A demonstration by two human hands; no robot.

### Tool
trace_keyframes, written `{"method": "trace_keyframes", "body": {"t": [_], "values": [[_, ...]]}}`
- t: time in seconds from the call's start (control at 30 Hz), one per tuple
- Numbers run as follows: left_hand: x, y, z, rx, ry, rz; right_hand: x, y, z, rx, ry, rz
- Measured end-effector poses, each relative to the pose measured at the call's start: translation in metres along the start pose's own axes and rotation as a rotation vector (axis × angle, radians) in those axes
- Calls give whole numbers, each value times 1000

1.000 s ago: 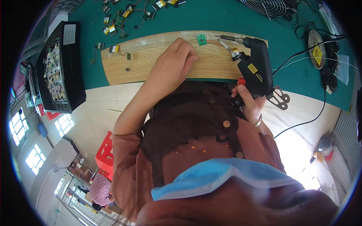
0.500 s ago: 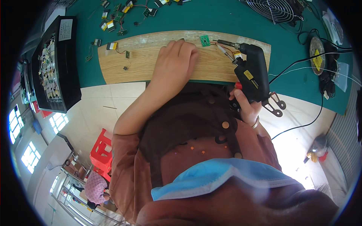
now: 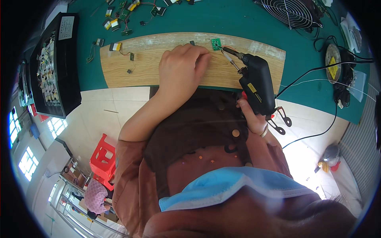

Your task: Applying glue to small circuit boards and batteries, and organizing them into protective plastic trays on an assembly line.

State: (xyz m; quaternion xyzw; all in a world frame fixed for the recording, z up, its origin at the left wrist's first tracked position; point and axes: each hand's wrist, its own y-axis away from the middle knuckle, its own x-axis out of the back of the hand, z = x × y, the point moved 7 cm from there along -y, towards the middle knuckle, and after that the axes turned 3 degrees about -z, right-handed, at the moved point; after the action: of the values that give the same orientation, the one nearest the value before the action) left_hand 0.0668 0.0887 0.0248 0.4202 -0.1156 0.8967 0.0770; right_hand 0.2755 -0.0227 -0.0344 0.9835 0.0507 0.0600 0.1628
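My right hand point(image 3: 254, 117) is wrapped round the grip of a black soldering gun point(image 3: 258, 83), thumb beside its red trigger. The gun's thin tip and wire guide point far-left, with the tip at the right edge of a small green circuit board point(image 3: 216, 44). That board lies on a wooden board point(image 3: 151, 73). Over the wood, just left of the circuit board, rests my left hand point(image 3: 180, 67), fingers curled down and closed. Whatever they grip is hidden behind the hand. A small dark part point(image 3: 192, 43) shows just beyond its knuckles.
On the wood's left lie a wired battery point(image 3: 115, 47) and a small circuit board point(image 3: 132, 56). Several batteries with boards point(image 3: 115, 24) lie far left on the green mat point(image 3: 198, 20). A black box point(image 3: 65, 71) stands left, a wire-guarded fan point(image 3: 287, 14) far right, a solder spool point(image 3: 332, 63) right.
The soldering gun has shifted left and a little nearer me, bringing its tip to the circuit board's edge. A yellow-ended battery beside it is now hidden. My left hand has barely moved.
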Motion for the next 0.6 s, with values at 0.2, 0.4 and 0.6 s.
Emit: {"method": "trace_keyframes", "body": {"t": [0.2, 0.4, 0.6], "values": [[-1, 4, -4, 24, -66, 73, 2, -1, 11, -48, 60, 25], [-3, 5, -3, -3, -56, 100, 2, -3, 3, 48, 303, 24], [-4, 6, -5, -1, -70, 80, -5, -8, -23, 139, 340, 43]]}}
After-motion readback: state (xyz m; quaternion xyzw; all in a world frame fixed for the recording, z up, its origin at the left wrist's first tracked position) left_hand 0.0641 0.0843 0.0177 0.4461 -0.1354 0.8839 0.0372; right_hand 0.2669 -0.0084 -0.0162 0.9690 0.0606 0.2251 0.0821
